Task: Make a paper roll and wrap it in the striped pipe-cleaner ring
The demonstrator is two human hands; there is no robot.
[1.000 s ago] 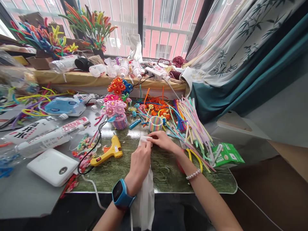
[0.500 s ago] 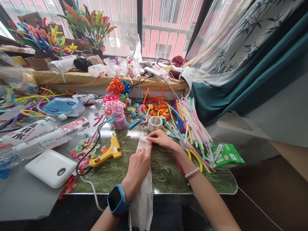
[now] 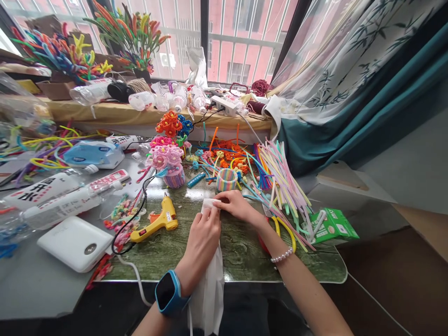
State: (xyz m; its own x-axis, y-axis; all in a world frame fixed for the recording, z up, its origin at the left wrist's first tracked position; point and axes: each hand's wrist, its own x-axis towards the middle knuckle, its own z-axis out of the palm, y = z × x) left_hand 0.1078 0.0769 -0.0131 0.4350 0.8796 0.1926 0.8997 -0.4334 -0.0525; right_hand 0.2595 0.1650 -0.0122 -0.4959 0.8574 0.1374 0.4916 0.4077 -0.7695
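A long, thin white folded sheet (image 3: 212, 289) lies on the table and hangs over its front edge; whether it is paper, cloth or plastic I cannot tell. My left hand (image 3: 206, 233), with a blue watch at the wrist, presses its closed fingers onto the sheet near its far end. At the far right corner, my right hand (image 3: 235, 204) pinches the sheet's edge between thumb and fingers. Just beyond them stands a striped pastel ring-shaped pot (image 3: 226, 179). To the left rests a yellow hot glue gun (image 3: 157, 221).
Pipe cleaners (image 3: 285, 182) spread at the right beside a green packet (image 3: 334, 225). A pot of fuzzy flowers (image 3: 166, 158) stands behind the glue gun. On the left lie plastic bottles (image 3: 56, 203) and a white power bank (image 3: 75, 242). Scissors with yellow handles (image 3: 287, 232) lie under my right forearm.
My left fingers have shifted slightly toward the far end of the sheet and lie closer together. The right hand keeps its pinch at the corner. The view has moved very slightly.
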